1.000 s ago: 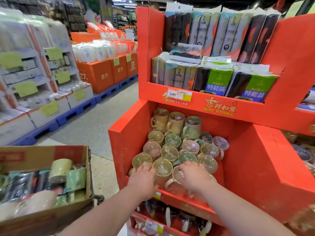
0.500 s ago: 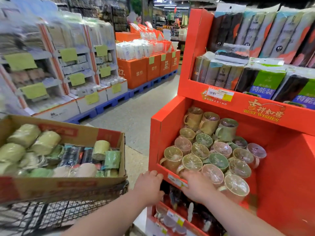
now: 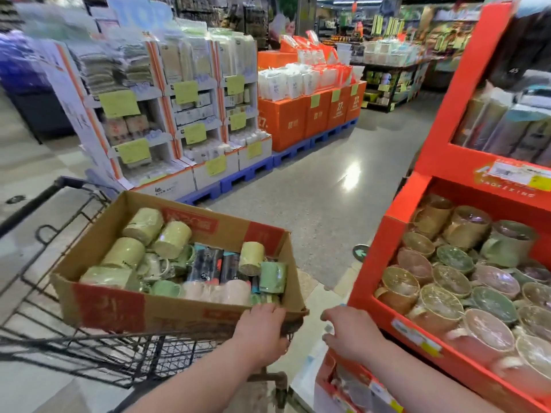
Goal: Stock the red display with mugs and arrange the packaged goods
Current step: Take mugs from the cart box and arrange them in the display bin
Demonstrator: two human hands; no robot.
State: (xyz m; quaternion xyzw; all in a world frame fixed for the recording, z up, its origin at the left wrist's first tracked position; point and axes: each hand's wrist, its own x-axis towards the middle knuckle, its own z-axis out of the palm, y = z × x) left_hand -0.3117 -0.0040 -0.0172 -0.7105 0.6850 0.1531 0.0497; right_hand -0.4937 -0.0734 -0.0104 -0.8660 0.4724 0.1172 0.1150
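Two hands are showing — the left hand (image 3: 262,332) is gripping the near rim of a cardboard box (image 3: 179,311) of wrapped mugs (image 3: 143,226), and the right hand (image 3: 351,335) is hovering relaxed, empty. Upright mugs (image 3: 451,281) are filling the red display (image 3: 375,257) beside it.

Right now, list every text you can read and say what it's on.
"27." on the orange boxes.
"45" on a dark package on the top shelf of the red display.
Too blurred to read: the lettering and price label on the display's lip, the yellow tags, the red print on the cardboard box.
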